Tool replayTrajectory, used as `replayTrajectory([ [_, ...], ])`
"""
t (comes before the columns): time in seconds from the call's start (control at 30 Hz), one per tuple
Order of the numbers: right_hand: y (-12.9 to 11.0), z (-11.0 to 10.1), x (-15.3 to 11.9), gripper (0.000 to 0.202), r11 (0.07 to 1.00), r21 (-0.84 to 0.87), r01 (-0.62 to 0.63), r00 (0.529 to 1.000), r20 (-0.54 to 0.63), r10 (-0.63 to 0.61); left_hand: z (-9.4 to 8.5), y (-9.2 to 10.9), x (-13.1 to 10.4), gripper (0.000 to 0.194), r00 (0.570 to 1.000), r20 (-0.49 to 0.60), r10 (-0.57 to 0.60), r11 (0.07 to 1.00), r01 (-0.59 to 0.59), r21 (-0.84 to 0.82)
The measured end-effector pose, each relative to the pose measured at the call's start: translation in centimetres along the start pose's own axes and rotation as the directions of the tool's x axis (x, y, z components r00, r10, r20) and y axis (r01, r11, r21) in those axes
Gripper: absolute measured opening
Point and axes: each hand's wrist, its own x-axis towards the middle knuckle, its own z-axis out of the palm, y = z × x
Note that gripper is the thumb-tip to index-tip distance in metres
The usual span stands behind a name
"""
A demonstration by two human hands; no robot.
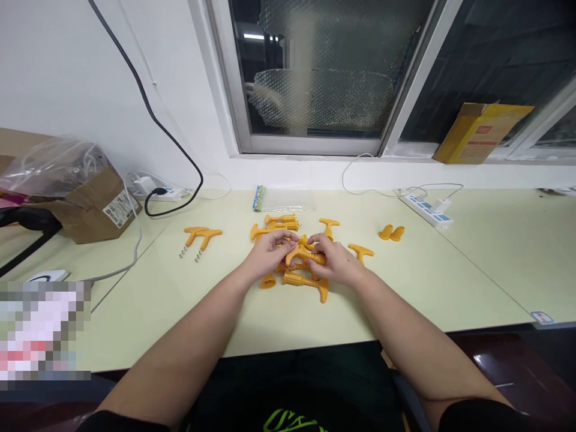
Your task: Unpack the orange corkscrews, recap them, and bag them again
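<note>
The left hand point(266, 255) and right hand point(337, 261) pinch a yellow T-handled corkscrew point(302, 254) between them, above a loose cluster of corkscrews point(299, 278). Pale tabletop point(418, 282) runs down to the near edge point(297, 348). Two bare-spiralled corkscrews point(207, 236) lie left, two conical sleeves point(386, 233) right; a clear plastic bag point(288, 200) and white power strip point(420, 208) lie behind.

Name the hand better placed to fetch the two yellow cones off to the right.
Right hand, most likely: it is nearer the cones, while the left hand is across the T-handle. Both hands seem occupied there, though.
</note>
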Motion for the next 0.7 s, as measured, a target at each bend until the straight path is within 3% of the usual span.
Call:
replayTrajectory([
  [0.13,0.4,0.0,-0.1,0.030,1.000,0.016,0.002,1.000,0.007,-0.003,-0.7,-0.4,0.2,0.021,0.992,0.025,-0.122,0.987,0.124,-0.106],
  [0.23,0.6,0.0,-0.1,0.030,0.998,0.058,-0.004,1.000,0.002,0.004,-1.4,-0.4,0.2,0.026,0.988,0.059,-0.144,0.985,0.149,-0.089],
  [0.4,0.7,0.1,-0.1,0.028,0.988,0.152,-0.023,1.000,0.017,0.020,-2.6,-0.2,-0.1,0.033,0.988,0.151,0.018,0.993,-0.035,0.112],
  [0.53,0.7,0.3,-0.1,0.027,0.976,0.216,-0.029,0.999,0.038,0.021,-2.8,-0.1,-0.1,0.028,0.974,0.125,0.190,0.937,-0.218,0.273],
  [0.6,0.7,0.4,-0.1,0.026,0.979,0.205,-0.019,1.000,0.017,0.016,-2.6,0.0,-0.1,0.028,0.976,0.099,0.193,0.931,-0.214,0.295],
  [0.7,0.6,0.4,-0.1,0.025,0.988,0.151,-0.007,1.000,-0.006,0.008,-2.1,0.3,-0.2,0.040,0.992,0.091,0.084,0.957,-0.106,0.271],
])
